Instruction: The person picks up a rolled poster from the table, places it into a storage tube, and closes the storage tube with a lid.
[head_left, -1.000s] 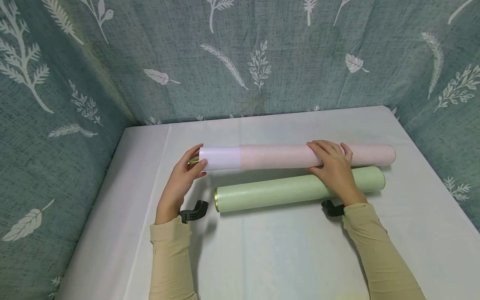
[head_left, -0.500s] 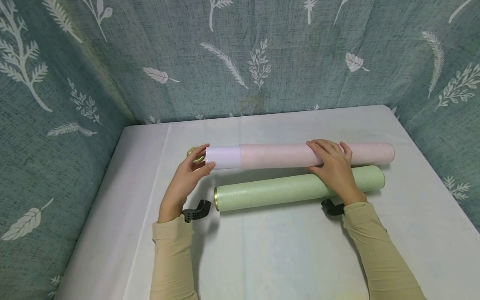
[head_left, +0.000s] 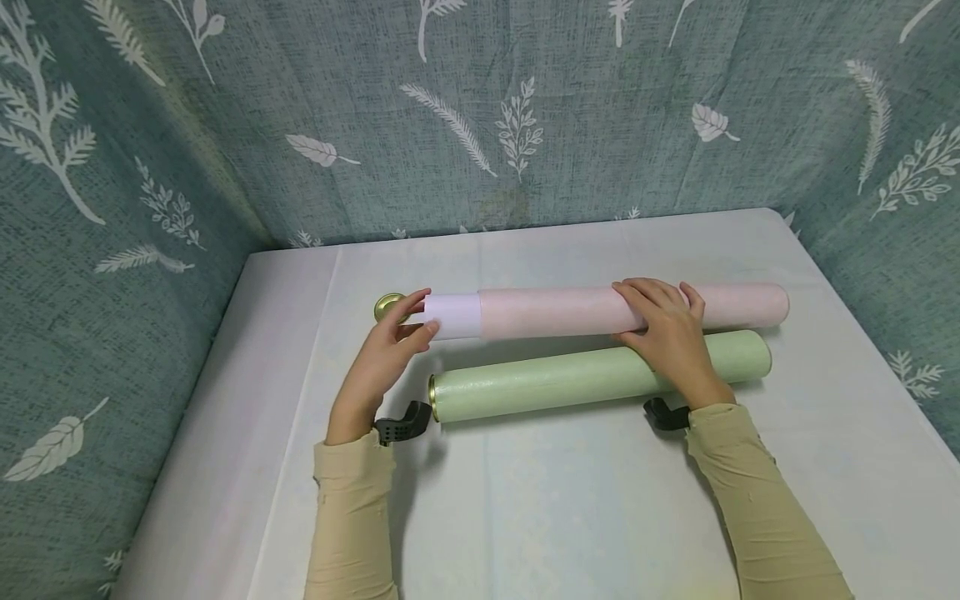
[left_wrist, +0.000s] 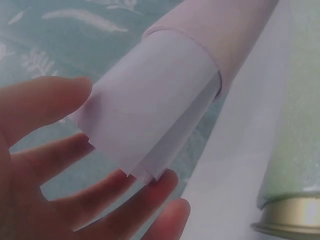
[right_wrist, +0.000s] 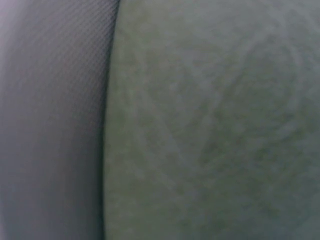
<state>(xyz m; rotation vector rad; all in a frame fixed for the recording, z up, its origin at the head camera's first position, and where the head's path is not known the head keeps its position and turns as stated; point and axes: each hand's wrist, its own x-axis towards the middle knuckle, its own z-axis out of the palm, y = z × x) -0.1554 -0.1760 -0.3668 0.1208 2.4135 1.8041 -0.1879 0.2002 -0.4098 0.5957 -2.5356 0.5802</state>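
Observation:
A pink cardboard tube [head_left: 555,312] lies across the table. My right hand [head_left: 667,337] grips it from above, right of its middle. A roll of pale lilac-white paper [head_left: 453,317] sticks out of the tube's left end; its layered edges show in the left wrist view. My left hand [head_left: 386,362] holds the outer end of this roll, thumb [left_wrist: 65,100] on one side and fingertips along the edge. In front lies a green tube [head_left: 540,387] with a gold rim, partly under my right hand. Its green surface [right_wrist: 215,125] fills most of the right wrist view.
A round gold lid [head_left: 386,306] lies on the table just behind my left fingers. The white-covered table [head_left: 525,500] meets a leaf-patterned teal curtain [head_left: 562,125] at the back and sides. Black wrist cameras [head_left: 405,422] jut out near the green tube.
My left hand has moved right, and the paper roll has slid deeper into the pink tube, so less sticks out. The gold lid has come into fuller view. My right hand stays put.

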